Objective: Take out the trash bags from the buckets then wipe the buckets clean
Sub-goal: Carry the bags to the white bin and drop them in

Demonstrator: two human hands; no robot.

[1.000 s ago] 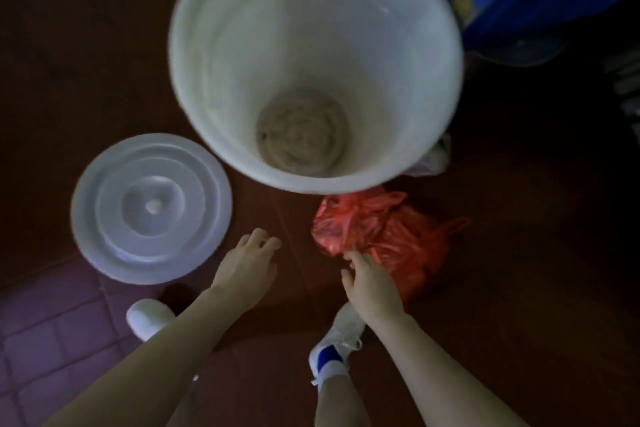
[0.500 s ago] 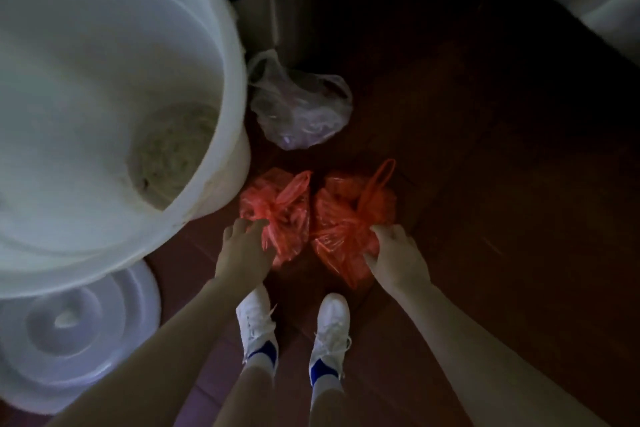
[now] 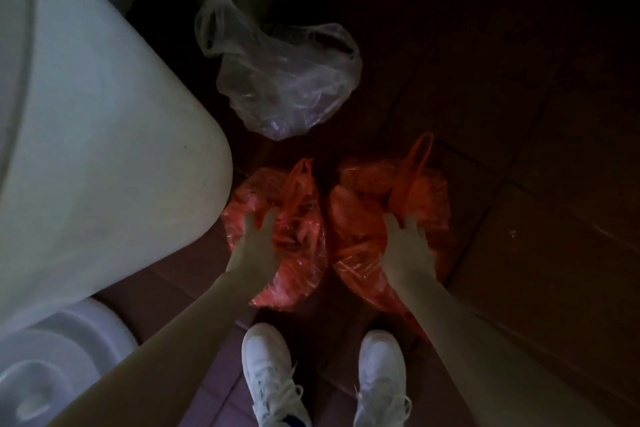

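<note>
Plainly, the bags are already out: two crinkled red plastic trash bags lie side by side on the dark tiled floor (image 3: 519, 184), the left red bag (image 3: 301, 253) just beside the foot of the big white plastic bucket (image 3: 104, 149), the right red bag (image 3: 360, 218) touching it on the other side. The two hands are apart, one to each bag. The left hand (image 3: 254, 246) rests on top of its bag with fingers spread. The right hand (image 3: 405, 250) sits at the base of the upright handle loop; whether it has closed on the loop I cannot tell in this dim, soft picture. To do this step well, I would gather each bag by its handles, not the thin film, which looks likely to tear or spill. Lift both straight up and set them well away from the bucket. Keep clear of the crumpled clear plastic bag (image 3: 284, 87) beyond and the round white lid (image 3: 69, 350) lying beside the bucket.
</note>
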